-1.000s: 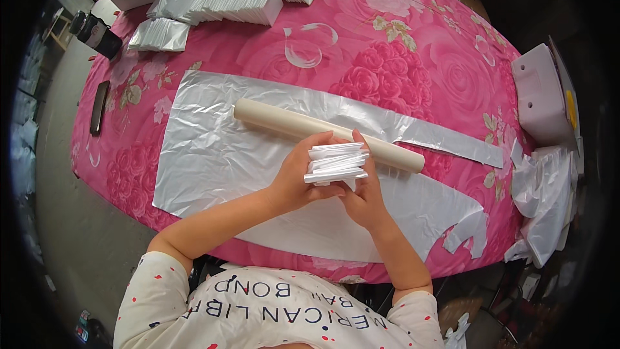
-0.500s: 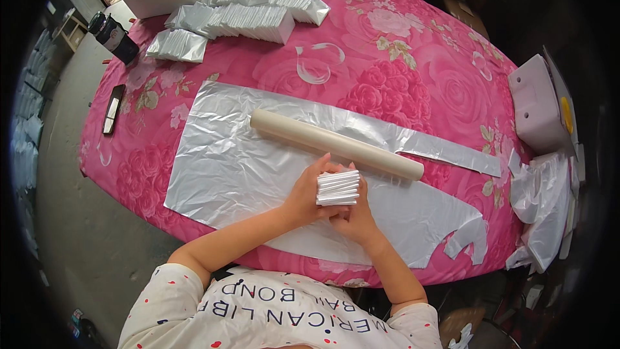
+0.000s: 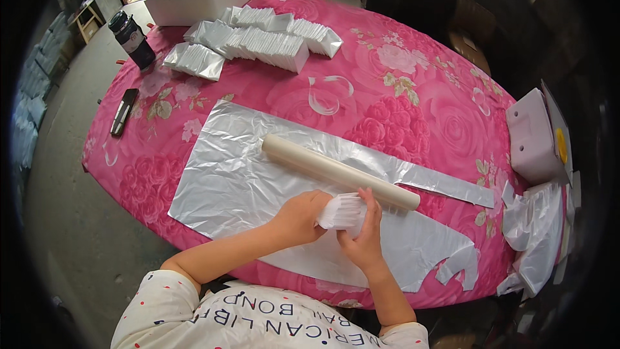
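Both hands, left hand (image 3: 300,216) and right hand (image 3: 361,236), pinch a white paper stack (image 3: 342,210) (over silver foil (image 3: 239,174)), cardboard roll (image 3: 339,171) at twelve o'clock; loose grip could fan sheets apart.

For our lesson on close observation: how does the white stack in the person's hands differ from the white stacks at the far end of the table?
The held stack is single, bare and fanned between both hands; the far stacks are many, lying in rows on the pink floral tablecloth, some in clear wrapping. Both look like white folded sheets.
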A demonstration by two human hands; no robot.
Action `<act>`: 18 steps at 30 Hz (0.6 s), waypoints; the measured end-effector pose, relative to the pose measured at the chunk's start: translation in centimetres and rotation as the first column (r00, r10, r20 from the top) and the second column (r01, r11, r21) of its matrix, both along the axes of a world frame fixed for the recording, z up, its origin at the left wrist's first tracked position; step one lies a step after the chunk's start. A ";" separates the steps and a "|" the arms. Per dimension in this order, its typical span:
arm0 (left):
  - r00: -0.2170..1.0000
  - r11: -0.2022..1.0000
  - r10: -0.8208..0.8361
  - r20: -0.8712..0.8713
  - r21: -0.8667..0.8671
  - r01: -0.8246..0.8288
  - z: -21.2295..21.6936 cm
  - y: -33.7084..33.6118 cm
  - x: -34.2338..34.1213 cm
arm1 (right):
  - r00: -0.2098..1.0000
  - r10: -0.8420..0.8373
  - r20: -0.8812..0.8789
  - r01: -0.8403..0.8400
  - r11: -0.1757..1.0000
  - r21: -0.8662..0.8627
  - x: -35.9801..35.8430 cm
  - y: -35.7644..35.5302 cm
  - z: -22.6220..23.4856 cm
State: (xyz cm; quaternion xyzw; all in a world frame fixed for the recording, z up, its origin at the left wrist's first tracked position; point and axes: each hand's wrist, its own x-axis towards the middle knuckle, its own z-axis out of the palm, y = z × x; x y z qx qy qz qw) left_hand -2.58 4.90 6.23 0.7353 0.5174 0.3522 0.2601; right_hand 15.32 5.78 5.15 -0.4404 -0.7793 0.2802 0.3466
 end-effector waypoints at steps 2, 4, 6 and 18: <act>0.976 0.998 -0.004 -0.217 0.058 0.017 0.7 0.0 -1.0 | 0.999 0.008 0.048 -0.009 0.999 0.035 -0.3 -0.1 1.3; 0.916 0.999 -0.033 -0.399 0.014 0.042 1.4 0.0 -1.3 | 0.992 0.092 0.085 -0.098 0.993 0.063 -0.7 0.6 1.7; 0.852 0.999 -0.051 -0.520 -0.016 0.050 1.4 -0.3 -1.2 | 0.984 0.175 -0.023 -0.176 0.982 -0.063 -1.3 1.1 0.7; 0.975 0.994 0.089 -0.205 0.075 -0.075 -1.4 -1.0 -2.0 | 0.888 0.285 -0.361 -0.405 0.857 -0.319 -1.2 0.9 -2.2</act>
